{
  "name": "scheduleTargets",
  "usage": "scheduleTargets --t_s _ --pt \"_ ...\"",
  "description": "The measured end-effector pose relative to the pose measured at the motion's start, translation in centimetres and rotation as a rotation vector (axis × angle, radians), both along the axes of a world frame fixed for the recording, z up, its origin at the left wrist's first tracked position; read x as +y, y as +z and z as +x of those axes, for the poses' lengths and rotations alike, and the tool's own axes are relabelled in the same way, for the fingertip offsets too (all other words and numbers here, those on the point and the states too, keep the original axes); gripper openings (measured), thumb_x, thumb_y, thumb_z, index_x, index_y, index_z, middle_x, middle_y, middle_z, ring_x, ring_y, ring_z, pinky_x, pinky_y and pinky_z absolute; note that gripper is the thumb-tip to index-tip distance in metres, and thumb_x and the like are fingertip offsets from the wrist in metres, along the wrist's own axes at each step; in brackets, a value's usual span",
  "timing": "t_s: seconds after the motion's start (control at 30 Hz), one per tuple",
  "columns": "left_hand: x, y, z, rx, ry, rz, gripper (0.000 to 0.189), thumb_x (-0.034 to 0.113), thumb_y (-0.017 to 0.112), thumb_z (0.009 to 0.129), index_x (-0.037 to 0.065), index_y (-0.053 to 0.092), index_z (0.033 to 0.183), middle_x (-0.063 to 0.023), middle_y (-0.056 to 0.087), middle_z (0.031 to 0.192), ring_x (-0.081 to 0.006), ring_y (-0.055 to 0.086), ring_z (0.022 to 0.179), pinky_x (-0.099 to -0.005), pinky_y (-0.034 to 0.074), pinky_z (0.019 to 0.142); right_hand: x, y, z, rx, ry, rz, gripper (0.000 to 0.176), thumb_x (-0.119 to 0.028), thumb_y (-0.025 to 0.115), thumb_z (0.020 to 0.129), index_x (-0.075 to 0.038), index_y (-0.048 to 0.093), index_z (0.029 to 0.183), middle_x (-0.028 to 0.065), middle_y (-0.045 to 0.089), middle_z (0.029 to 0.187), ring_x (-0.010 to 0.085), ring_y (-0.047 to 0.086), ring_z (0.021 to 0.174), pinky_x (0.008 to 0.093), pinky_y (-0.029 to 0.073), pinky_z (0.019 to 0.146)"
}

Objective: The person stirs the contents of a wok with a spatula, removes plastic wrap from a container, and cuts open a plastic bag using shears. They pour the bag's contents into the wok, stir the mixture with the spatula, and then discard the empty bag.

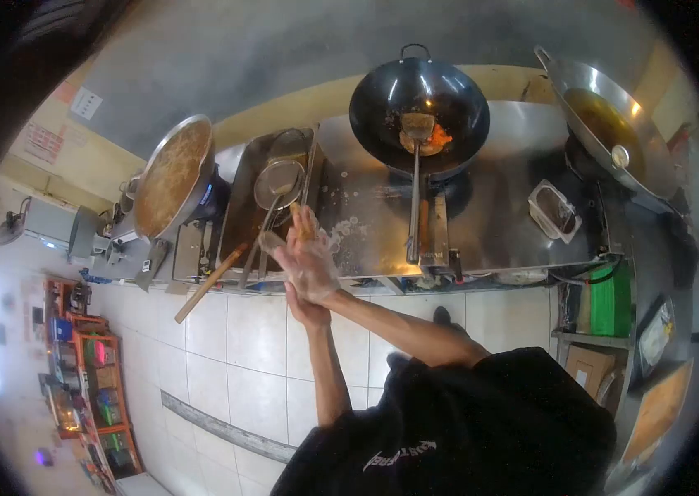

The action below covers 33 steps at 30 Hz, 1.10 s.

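Note:
My right hand [308, 260] wears a clear, loose plastic glove, its fingers stretched out toward the cooktop. My left hand [306, 311] is bare and touches the heel of the gloved hand near the wrist. Most of its fingers are hidden behind the glove, so I cannot see how they are bent. Just past my fingertips, a round strainer [278, 183] rests over a sunken metal basin [238, 194]. A wooden handle [210, 283] sticks out from the basin toward me.
A black wok [370, 124] holds a ladle [417, 165] and some orange food. To the right stands a large pan of oil [564, 83]; to the left, a pan of brown liquid [169, 182]. A small metal container [554, 212] sits on the steel counter [490, 240].

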<state>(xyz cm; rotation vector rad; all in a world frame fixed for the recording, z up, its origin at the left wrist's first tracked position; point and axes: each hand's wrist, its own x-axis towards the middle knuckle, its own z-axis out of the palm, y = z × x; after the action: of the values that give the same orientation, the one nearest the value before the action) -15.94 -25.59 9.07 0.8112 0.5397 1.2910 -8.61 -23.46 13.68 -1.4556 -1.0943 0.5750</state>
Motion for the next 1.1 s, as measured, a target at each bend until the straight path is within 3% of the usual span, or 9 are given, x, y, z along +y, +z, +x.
scheduleTargets --t_s 0.1,0.2,0.3,0.37,0.5,0.57,0.77,0.97,1.1 --pt "1.5 3.8 2.8 -0.124 -0.076 0.034 0.068 0.041 0.040 0.092 0.005 0.021 0.147 -0.0123 0.034 0.145 -0.0265 0.034 0.132 -0.0402 0.026 0.109 0.7 -1.2 0.9 -0.211 0.023 0.252 0.076 -0.045 0.036 0.092 -0.002 0.009 0.148 0.0214 0.009 0.154 0.0364 0.004 0.143 0.0577 0.003 0.111" --pt "3.0 5.4 3.3 -0.251 -0.108 0.124 0.070 0.034 0.041 0.088 0.006 0.018 0.148 -0.0111 0.030 0.149 -0.0267 0.033 0.133 -0.0396 0.026 0.109 -3.3 4.1 3.2 0.011 0.471 0.219 0.069 -0.001 0.047 0.084 -0.010 0.021 0.147 0.0180 0.031 0.146 0.0321 0.032 0.135 0.0423 0.031 0.107" --pt "4.2 6.5 3.0 -0.461 -0.179 0.214 0.076 0.024 0.045 0.082 0.009 0.014 0.150 -0.0121 0.024 0.152 -0.0267 0.032 0.134 -0.0384 0.024 0.111 -6.3 2.7 4.6 -0.142 0.477 0.343 0.066 0.007 0.053 0.077 -0.008 0.036 0.139 0.0173 0.040 0.138 0.0320 0.048 0.120 0.0380 0.039 0.101" --pt "4.0 7.1 3.5 -0.035 0.069 0.415 0.079 0.019 0.045 0.075 0.010 0.018 0.149 -0.0111 0.029 0.149 -0.0268 0.028 0.136 -0.0397 0.022 0.112 -4.0 3.0 5.6 -0.108 0.301 0.372 0.052 0.000 0.054 0.081 0.000 0.041 0.131 0.0201 0.042 0.134 0.0348 0.052 0.111 0.0407 0.045 0.093" --pt "8.2 3.7 3.3 0.178 0.433 0.265 0.061 0.022 0.043 0.091 0.009 0.023 0.147 -0.0132 0.036 0.145 -0.0255 0.039 0.129 -0.0401 0.031 0.108 1.9 0.7 4.1 -0.314 0.153 0.414 0.031 -0.007 0.060 0.079 0.002 0.056 0.109 0.0167 0.053 0.114 0.0339 0.052 0.109 0.0425 0.047 0.089" --pt "9.5 4.5 3.4 0.214 0.392 0.185 0.054 0.025 0.040 0.097 0.009 0.026 0.146 -0.0153 0.039 0.142 -0.0262 0.044 0.126 -0.0407 0.034 0.106 3.8 -0.5 3.5 -0.405 0.133 0.386 0.019 -0.010 0.063 0.077 -0.003 0.059 0.094 0.0112 0.056 0.095 0.0298 0.056 0.093 0.0419 0.050 0.075" --pt "13.4 2.6 1.1 -0.278 -0.014 0.177 0.060 0.007 0.038 0.085 0.005 0.030 0.144 -0.0167 0.046 0.136 -0.0297 0.046 0.124 -0.0423 0.033 0.108 7.3 0.6 2.7 -0.552 0.004 0.479 0.017 -0.015 0.063 0.078 -0.004 0.059 0.090 0.0079 0.057 0.089 0.0268 0.052 0.090 0.0381 0.045 0.081" --pt "18.6 3.5 -1.9 0.006 0.149 0.131 0.048 0.001 0.044 0.088 -0.001 0.039 0.136 -0.0154 0.054 0.126 -0.0264 0.057 0.110 -0.0352 0.047 0.096 11.7 1.0 -0.7 -0.258 -0.040 0.503 0.015 -0.006 0.061 0.080 -0.001 0.058 0.094 0.0172 0.063 0.091 0.0358 0.062 0.082 0.0424 0.050 0.071" --pt "19.7 7.5 -2.3 0.201 0.299 0.336 0.024 0.005 0.060 0.088 -0.004 0.061 0.111 -0.0127 0.062 0.111 -0.0174 0.058 0.101 -0.0300 0.048 0.086 13.8 0.7 -3.2 -0.218 -0.022 0.434 0.014 -0.006 0.061 0.079 0.000 0.055 0.091 0.0184 0.060 0.082 0.0362 0.060 0.076 0.0430 0.048 0.066"
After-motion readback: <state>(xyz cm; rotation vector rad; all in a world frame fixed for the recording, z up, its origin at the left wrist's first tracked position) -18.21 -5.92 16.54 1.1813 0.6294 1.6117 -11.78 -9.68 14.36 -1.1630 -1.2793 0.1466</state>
